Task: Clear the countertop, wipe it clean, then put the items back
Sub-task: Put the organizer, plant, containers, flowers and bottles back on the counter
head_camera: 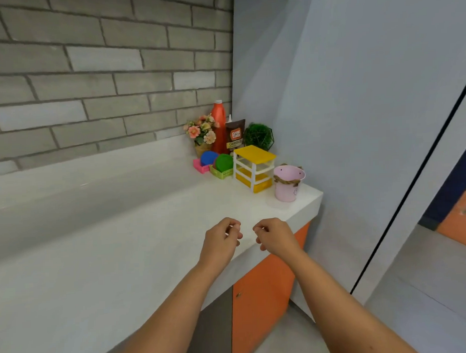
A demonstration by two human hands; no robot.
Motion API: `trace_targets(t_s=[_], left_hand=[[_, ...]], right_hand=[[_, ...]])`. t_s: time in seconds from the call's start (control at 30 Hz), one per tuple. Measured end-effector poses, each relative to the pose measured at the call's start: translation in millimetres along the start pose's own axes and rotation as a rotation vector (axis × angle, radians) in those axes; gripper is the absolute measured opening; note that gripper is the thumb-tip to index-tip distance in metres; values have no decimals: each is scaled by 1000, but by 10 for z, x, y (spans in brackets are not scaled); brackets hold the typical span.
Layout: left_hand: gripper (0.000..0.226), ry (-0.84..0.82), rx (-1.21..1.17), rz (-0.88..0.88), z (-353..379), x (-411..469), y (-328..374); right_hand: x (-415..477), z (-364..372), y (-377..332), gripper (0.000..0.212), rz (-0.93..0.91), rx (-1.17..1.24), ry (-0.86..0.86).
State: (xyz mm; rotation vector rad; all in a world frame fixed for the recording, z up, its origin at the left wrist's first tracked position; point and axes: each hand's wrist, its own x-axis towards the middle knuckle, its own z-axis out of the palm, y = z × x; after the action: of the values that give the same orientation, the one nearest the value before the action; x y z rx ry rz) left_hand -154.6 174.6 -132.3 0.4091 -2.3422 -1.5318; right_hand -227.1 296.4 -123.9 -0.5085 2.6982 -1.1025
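A white countertop (pixel 123 246) runs along a grey brick wall. Its far right corner holds a pink bucket with a rope band (pixel 289 183), a yellow and white mini drawer unit (pixel 254 169), a green basket (pixel 222 166) and a pink basket (pixel 202 164) with round lids, a flower pot (pixel 202 133), an orange bottle (pixel 219 126), a brown pouch (pixel 235 136) and a green ball plant (pixel 258 136). My left hand (pixel 222 238) and my right hand (pixel 275 235) hover side by side over the counter's front edge, fingers loosely curled, holding nothing.
Orange cabinet doors (pixel 260 302) sit under the counter. A pale wall (pixel 343 119) closes the counter's right end, and a mirror or panel (pixel 439 222) stands further right. A raised white ledge (pixel 81 176) runs along the brick wall.
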Motion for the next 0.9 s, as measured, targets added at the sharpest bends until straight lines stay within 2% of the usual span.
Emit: trace_targets(t_s=[0.43,0.67,0.77,0.9], left_hand=[[14,-149,-61,-2,493,1046,64],[13,-169,-102,-30,860,1422,124],[14,-134,-109,-47,1030,1579,156],[18,-72,-124,-90,1245,1754,193]], right_hand=[[839,-474,481,21,223,106,319],[1267,-806,832,24,289,276,469],[1504,-949,893,27,280,376,475],[1715,-1055,914,29,251,440,391]])
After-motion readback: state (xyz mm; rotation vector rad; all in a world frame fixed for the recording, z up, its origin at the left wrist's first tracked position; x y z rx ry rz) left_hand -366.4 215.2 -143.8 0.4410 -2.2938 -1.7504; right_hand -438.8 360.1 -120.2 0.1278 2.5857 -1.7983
